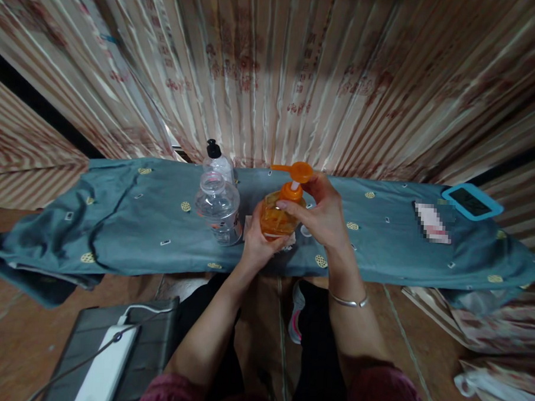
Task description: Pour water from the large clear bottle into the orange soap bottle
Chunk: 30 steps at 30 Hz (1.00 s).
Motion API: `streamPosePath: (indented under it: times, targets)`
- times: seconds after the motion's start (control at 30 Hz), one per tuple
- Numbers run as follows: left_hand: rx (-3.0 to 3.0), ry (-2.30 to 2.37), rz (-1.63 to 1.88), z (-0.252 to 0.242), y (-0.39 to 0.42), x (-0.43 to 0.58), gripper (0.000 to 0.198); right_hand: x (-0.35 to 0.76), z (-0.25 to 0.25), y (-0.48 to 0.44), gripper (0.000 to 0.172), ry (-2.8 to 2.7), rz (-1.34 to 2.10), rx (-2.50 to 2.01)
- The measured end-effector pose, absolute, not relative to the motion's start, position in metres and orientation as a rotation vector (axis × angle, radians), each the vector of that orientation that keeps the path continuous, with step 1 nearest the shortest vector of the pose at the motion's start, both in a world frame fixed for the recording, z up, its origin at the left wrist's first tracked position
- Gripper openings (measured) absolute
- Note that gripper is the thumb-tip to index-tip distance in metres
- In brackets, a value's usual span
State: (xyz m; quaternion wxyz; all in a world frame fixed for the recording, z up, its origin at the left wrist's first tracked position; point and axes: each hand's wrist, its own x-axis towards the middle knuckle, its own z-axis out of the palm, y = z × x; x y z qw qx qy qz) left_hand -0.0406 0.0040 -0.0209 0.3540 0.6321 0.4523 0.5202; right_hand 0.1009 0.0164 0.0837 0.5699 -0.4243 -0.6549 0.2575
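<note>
Over the middle of the cloth, a pump bottle of orange liquid is upright or nearly so. My left hand wraps around its lower left side. At its top, my right hand is closed around the orange pump top, thumb in front and the other fingers partly hidden behind. The orange pump head stands raised, its spout pointing left. Just left of my left hand is a clear, open-mouthed plastic bottle. Behind that stands a clear bottle with a black pump cap.
A patterned teal cloth covers the narrow table. At its right lie a blue-framed display and a blurred-out flat object. A small white round item is by my right wrist. Lower left, a white power bank has a cable attached.
</note>
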Motion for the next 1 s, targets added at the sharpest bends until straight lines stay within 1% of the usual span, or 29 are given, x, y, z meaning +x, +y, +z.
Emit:
streamPosePath:
  times: [0.1, 0.2, 0.3, 0.4, 0.53, 0.57, 0.6, 0.7, 0.77, 0.87, 1.0]
  targets:
    - [1.585, 1.165, 1.35, -0.015, 0.001, -0.039, 0.091, 0.103, 0.086, 0.012, 0.041, -1.564, 0.616, -0.971]
    - [1.592, 1.143, 1.351, -0.011, -0.001, -0.039, 0.088, 0.111, 0.093, 0.005, 0.03, -1.648, 0.77, -0.873]
    - [1.596, 1.14, 1.353, -0.011, -0.003, -0.039, 0.09, 0.118, 0.097, 0.0, 0.029, -1.702, 0.875, -0.83]
    - [1.584, 1.153, 1.352, -0.013, -0.005, -0.039, 0.091, 0.121, 0.098, -0.002, 0.037, -1.726, 0.859, -0.874]
    - [1.601, 1.182, 1.345, -0.01, -0.009, -0.038, 0.084, 0.118, 0.1, -0.005, 0.065, -1.695, 0.65, -1.137]
    - [1.61, 1.187, 1.346, -0.009, -0.009, -0.038, 0.083, 0.118, 0.101, -0.006, 0.067, -1.689, 0.606, -1.194]
    - [1.619, 1.189, 1.349, -0.008, -0.01, -0.038, 0.082, 0.118, 0.101, -0.007, 0.065, -1.687, 0.581, -1.221]
    - [1.643, 1.19, 1.355, -0.006, -0.01, -0.038, 0.081, 0.119, 0.101, -0.01, 0.041, -1.671, 0.636, -1.137]
    - [1.654, 1.194, 1.353, -0.005, -0.01, -0.038, 0.079, 0.12, 0.1, -0.01, 0.033, -1.675, 0.703, -1.055]
    - [1.655, 1.204, 1.35, -0.004, -0.01, -0.038, 0.08, 0.122, 0.1, -0.01, 0.037, -1.715, 0.752, -0.975]
    - [1.677, 1.213, 1.36, -0.004, -0.011, -0.038, 0.079, 0.122, 0.106, -0.011, 0.042, -1.855, 0.651, -1.011]
